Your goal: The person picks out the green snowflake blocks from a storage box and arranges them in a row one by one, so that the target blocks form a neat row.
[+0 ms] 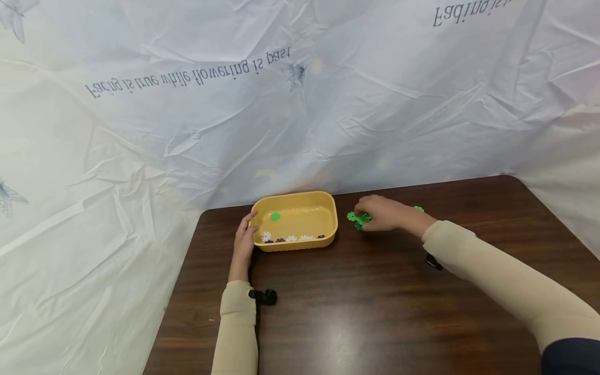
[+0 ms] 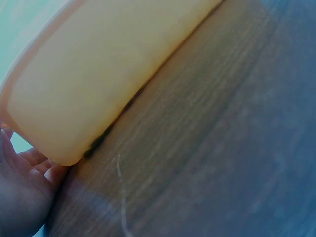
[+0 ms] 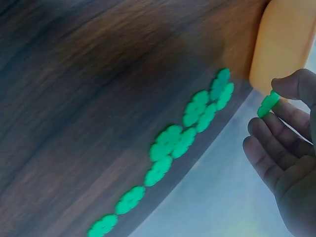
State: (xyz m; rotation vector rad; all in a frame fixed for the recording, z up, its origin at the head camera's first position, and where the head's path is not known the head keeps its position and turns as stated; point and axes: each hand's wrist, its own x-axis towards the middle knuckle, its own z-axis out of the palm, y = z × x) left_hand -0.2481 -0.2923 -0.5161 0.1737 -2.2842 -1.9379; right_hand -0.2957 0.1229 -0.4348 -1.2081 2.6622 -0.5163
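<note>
A yellow plastic tub [image 1: 295, 248] sits near the table's far edge. My left hand [image 1: 244, 239] holds its left side, with fingers over the rim; the left wrist view shows fingers behind its corner. Inside lie a green disc [image 1: 275, 216], white snowflake discs [image 1: 306, 238] and purple ones [image 1: 280, 240] along the near wall. To the right of the tub, my right hand [image 1: 382, 213] pinches one green snowflake disc [image 3: 268, 104] between thumb and forefinger. Below it, a line of several green snowflake discs [image 3: 167, 141] lies on the table, partly hidden by that hand in the head view.
The brown wooden table [image 1: 356, 302] ends just behind the tub. White printed cloth [image 1: 300, 114] hangs beyond its back and side edges. A black strap device [image 1: 264, 297] is on the left wrist, another [image 1: 433, 262] on the right.
</note>
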